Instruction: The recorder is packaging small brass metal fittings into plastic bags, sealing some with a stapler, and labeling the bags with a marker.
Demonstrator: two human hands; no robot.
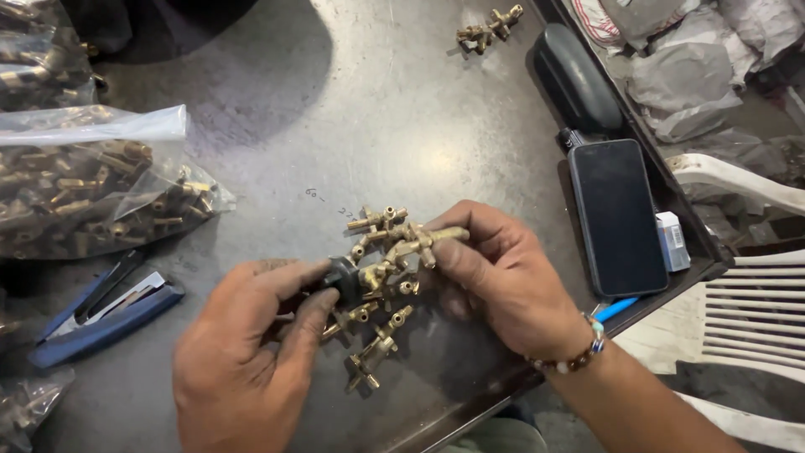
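Observation:
My left hand (243,344) pinches a small black knob (342,275) that sits on the end of a brass valve fitting (377,273). My right hand (495,281) grips another brass valve fitting (423,239) by its stem, right against the first one. Both hands meet over a small heap of loose brass fittings (376,331) lying on the grey metal table (360,109). A beaded bracelet circles my right wrist.
A clear plastic bag of brass fittings (92,189) lies at the left, with a blue stapler (101,315) below it. A black phone (616,214) and a dark case (574,80) rest at the right edge. More fittings (488,27) lie at the far side. White plastic chair (746,294) stands right.

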